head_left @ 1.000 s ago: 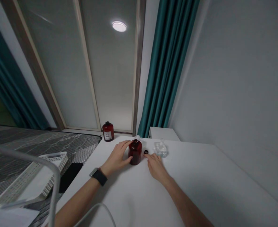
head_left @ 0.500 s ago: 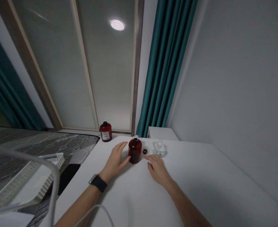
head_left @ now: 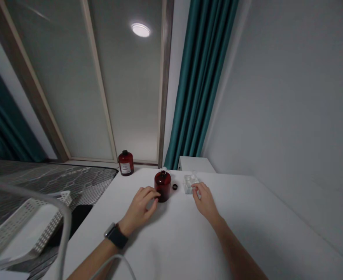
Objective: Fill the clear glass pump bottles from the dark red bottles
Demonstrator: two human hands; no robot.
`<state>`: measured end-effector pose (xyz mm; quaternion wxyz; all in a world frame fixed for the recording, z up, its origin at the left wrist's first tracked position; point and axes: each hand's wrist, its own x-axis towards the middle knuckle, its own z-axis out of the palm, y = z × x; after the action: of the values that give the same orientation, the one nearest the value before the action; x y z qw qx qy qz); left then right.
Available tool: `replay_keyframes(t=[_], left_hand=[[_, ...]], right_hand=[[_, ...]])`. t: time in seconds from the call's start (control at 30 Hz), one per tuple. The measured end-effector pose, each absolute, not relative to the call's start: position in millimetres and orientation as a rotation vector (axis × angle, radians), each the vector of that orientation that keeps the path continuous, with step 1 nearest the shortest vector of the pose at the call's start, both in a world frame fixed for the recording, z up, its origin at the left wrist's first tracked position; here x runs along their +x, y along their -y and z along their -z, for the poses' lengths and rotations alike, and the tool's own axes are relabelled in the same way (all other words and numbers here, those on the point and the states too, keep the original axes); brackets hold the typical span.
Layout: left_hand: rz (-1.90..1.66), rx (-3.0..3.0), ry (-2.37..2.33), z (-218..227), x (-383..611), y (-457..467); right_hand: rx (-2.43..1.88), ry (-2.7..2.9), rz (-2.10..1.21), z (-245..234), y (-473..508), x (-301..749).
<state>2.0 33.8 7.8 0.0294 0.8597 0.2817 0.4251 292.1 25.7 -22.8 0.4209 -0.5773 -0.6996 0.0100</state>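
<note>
Fingers of the left hand (head_left: pixel 139 208) lie loose at the amber bottle (head_left: pixel 162 183); whether the right hand (head_left: pixel 205 200) grips clear packaging (head_left: pixel 188 182) is unclear. Probably light and crushable: pinch its edge.

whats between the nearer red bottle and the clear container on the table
The head view shows a small dark cap on the white table there.

The room is dim and grey; 1 white oval lamp (head_left: pixel 140 30) glares in the glass panel (head_left: pixel 130 89); soft shadows lie on the white tabletop (head_left: pixel 174 241), including under the left hand (head_left: pixel 140 206); the clear container (head_left: pixel 188 181) by the right hand (head_left: pixel 204 200) looks washed out; the foreground tube (head_left: pixel 65 233) is blurred; wide-angle distortion tilts the door frame (head_left: pixel 27 77); the upper right corner darkens.
</note>
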Motion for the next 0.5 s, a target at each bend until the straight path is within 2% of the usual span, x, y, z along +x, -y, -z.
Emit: replay_keyframes(t=[0.27, 0.5], left_hand=[[-1.287, 2.653, -0.819, -4, 7, -33], [-1.25, 2.653, -0.794, -4, 10, -31]], right_hand=[[-1.455, 1.59, 0.039, 37, -39, 308], [-1.423, 1.596, -0.036, 42, -50, 313]])
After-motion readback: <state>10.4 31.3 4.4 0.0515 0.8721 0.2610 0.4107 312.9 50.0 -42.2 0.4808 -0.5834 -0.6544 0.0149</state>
